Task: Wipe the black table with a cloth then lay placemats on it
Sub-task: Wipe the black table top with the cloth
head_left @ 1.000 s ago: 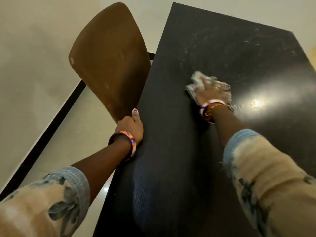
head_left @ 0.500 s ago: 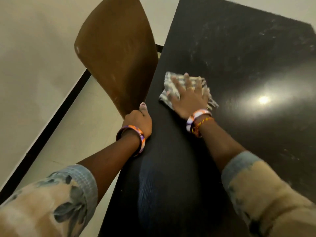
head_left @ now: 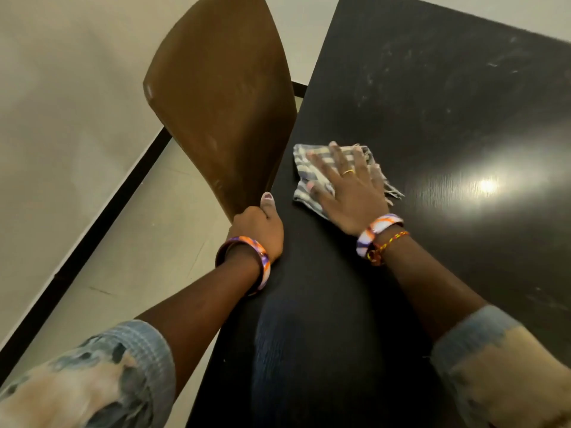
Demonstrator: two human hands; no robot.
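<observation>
The black table (head_left: 432, 97) fills the right half of the head view, with pale smears on its far part and a light glare at the right. A checked grey-and-white cloth (head_left: 304, 168) lies near the table's left edge. My right hand (head_left: 349, 189) presses flat on the cloth with fingers spread. My left hand (head_left: 258, 228) grips the table's left edge, thumb on top, beside the chair. No placemats are in view.
A brown chair back (head_left: 216, 97) stands tight against the table's left edge. Beyond it are a pale tiled floor (head_left: 133, 257) and a black skirting strip (head_left: 92, 236) along a beige wall.
My right hand has slid the cloth leftward and toward me, from the table's middle to near its left edge. My left hand has stayed on the edge.
</observation>
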